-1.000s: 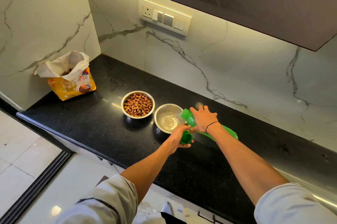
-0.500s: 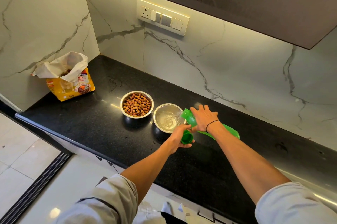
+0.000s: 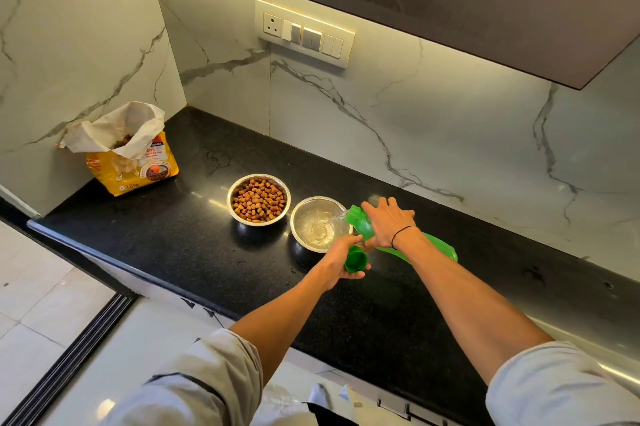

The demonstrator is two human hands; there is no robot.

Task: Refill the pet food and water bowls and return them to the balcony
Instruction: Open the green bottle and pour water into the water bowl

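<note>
Right hand [image 3: 388,221] wrapped over the tilted green bottle [image 3: 433,247], whose mouth sends water into the steel water bowl [image 3: 318,224] just left of the grip. Left hand [image 3: 341,261], directly below, curls around the green cap [image 3: 355,259]. Farther left: kibble-filled food bowl [image 3: 259,198], then the open food bag [image 3: 130,152], all on the black counter [image 3: 156,235].

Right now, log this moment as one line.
step: filling water bowl | right hand: tilts green bottle | left hand: holds cap | food bowl: full

You are facing a switch panel [image 3: 304,33] sitting on the marbled wall [image 3: 415,120], a dark cabinet [image 3: 450,3] hanging above it.
</note>
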